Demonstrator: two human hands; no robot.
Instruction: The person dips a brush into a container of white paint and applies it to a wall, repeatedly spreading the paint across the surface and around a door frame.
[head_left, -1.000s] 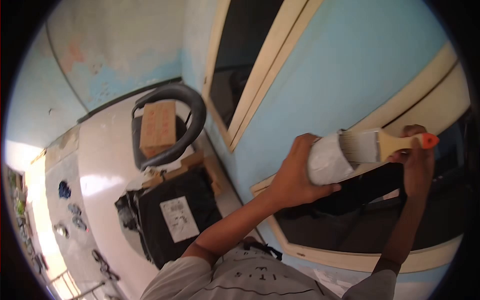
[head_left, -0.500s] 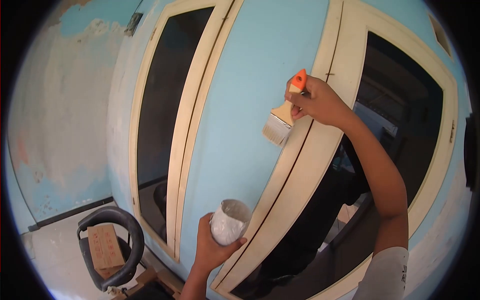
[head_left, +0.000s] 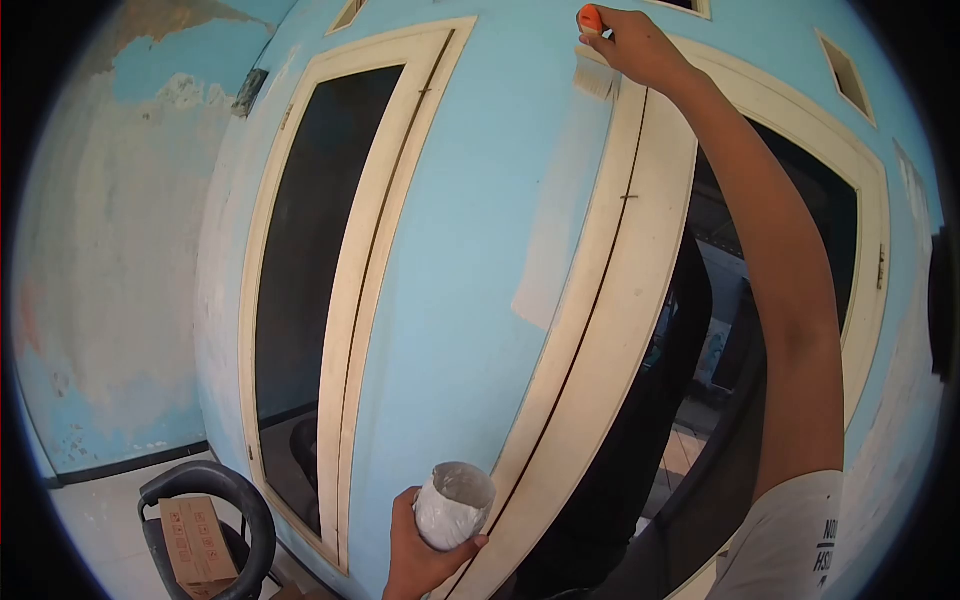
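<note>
My right hand (head_left: 632,45) is raised at the top, its fingers closed on the orange-tipped handle of a paintbrush (head_left: 596,74). The bristles touch the light blue wall (head_left: 465,220) beside the right frame. Below the brush runs a pale, whitish stroke (head_left: 558,215) along the wall. Low in the view, my left hand (head_left: 425,548) is wrapped round a cup (head_left: 452,508) smeared with white; its opening faces up and toward me.
Cream frames with dark glass stand left (head_left: 325,200) and right (head_left: 625,240) of the blue strip. At lower left a black chair (head_left: 262,525) holds a cardboard box (head_left: 195,540). The left wall (head_left: 125,250) has patchy grey and blue paint.
My right hand has moved up with the brush, and a pale stroke now shows on the wall beneath it. The cup in my left hand sits lower in the view, which has shifted.
</note>
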